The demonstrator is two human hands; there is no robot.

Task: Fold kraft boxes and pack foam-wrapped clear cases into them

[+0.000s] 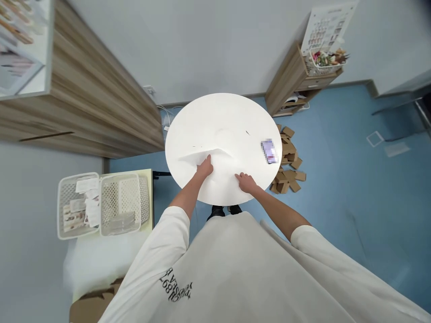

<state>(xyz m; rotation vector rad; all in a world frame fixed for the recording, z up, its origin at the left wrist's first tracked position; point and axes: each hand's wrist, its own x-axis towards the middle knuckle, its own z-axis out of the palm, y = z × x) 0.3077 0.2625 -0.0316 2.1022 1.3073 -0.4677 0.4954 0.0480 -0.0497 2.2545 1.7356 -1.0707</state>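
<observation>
A white sheet of paper lies on the white round table. Its far edge is raised into a bent flap, and its near outline blends into the tabletop. My left hand is at the raised part, its fingers closed on the paper near the flap. To the right, my right hand rests on the white surface with its fingers apart and the index finger stretched out; it holds nothing. Whether paper or bare table lies under those fingertips is hard to see.
A blurred purple phone-like thing lies at the table's right. Brown cardboard pieces cover the floor there. White plastic baskets stand on the left. A wooden cabinet rises at the back left, a small shelf unit at the back right.
</observation>
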